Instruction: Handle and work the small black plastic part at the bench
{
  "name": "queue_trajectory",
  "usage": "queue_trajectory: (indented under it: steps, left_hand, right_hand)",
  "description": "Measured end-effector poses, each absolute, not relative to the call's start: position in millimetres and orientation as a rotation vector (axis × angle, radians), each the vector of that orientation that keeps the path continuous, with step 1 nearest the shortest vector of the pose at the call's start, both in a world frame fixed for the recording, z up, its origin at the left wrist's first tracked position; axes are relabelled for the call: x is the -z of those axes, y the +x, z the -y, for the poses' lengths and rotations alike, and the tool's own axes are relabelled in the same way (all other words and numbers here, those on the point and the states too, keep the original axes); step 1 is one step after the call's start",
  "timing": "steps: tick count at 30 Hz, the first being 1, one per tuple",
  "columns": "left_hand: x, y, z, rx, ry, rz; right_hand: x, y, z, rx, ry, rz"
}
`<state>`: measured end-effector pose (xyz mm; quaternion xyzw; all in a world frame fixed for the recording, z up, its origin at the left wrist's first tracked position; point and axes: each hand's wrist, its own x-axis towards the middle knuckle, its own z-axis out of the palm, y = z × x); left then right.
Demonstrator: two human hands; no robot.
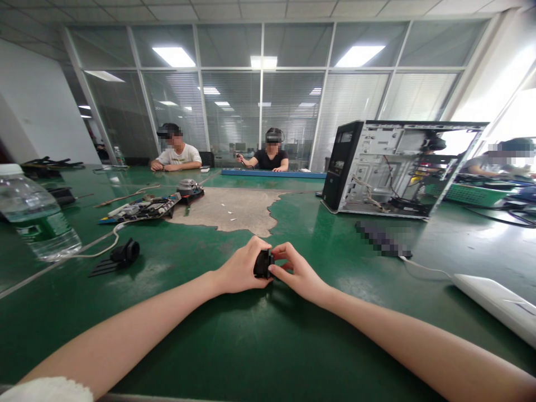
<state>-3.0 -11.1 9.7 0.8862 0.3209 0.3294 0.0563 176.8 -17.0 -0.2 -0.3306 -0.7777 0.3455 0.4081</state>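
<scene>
Component [263, 264], small, black and angular, held just above the green table [268, 346]: left hand [240, 266] curled round it, right hand [298, 272] pinching its side, both hiding much of it! Circuit board [144, 209] out beyond, to the left; open computer case [377, 167], right.

You can read no word, brand or number for certain from where you sit. On your left, near you, the water bottle [25, 201] wears a green label [44, 228] with pale marks too blurred to make out. To your right, farther off, the computer case [379, 167] bears a small light mark [332, 180] low on its black front, too small to tell. Far left, faint pale characters [159, 108] show on the glass partition [230, 120], and you cannot make them out either.
</scene>
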Motion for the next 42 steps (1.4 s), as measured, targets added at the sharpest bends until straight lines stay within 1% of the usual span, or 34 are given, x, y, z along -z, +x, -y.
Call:
queue_trajectory:
  steps: [5,7,11,14,19,22,24,30,32,37,42]
  left_hand:
    - [-10.2,-3.2,11.1,-0.999,2.682,-0.977]
    - [-10.2,-3.2,11.0,-0.993,2.677,-0.983]
    - [-9.7,-3.1,11.0,-0.996,2.67,-0.99]
    - [-9.8,-2.8,11.3,-1.002,2.663,-0.992]
    - [-11.2,-2.7,11.8,-0.989,2.664,-0.985]
    - [-11.2,-3.1,11.4,-0.989,2.67,-0.981]
    - [-10.8,-3.2,11.1,-0.994,2.675,-0.985]
    - [-9.8,-2.6,11.1,-1.007,2.66,-0.988]
    - [-9.7,-2.5,11.2,-1.005,2.656,-0.997]
    - [-10.4,-2.5,11.3,-0.995,2.67,-0.99]
    - [-10.7,-2.8,10.9,-0.993,2.685,-0.986]
  right_hand:
    - [0.6,177.1,16.8,-1.016,-0.842,1.946]
    - [0.3,177.6,18.1,-0.959,-0.812,1.965]
    - [-0.9,178.4,20.4,-0.741,-0.739,2.025]
    - [-1.2,178.4,19.8,-0.703,-0.734,2.027]
    - [0.3,177.6,17.2,-0.872,-0.83,1.966]
    - [1.1,177.6,16.5,-1.0,-0.828,1.957]
    - [1.1,177.9,16.9,-1.024,-0.81,1.955]
    - [-1.5,178.5,20.0,-0.72,-0.744,2.024]
    - [-1.9,178.1,20.1,-0.704,-0.743,2.023]
    - [-0.4,176.6,17.3,-0.878,-0.829,1.957]
    - [1.3,177.7,15.7,-1.029,-0.816,1.952]
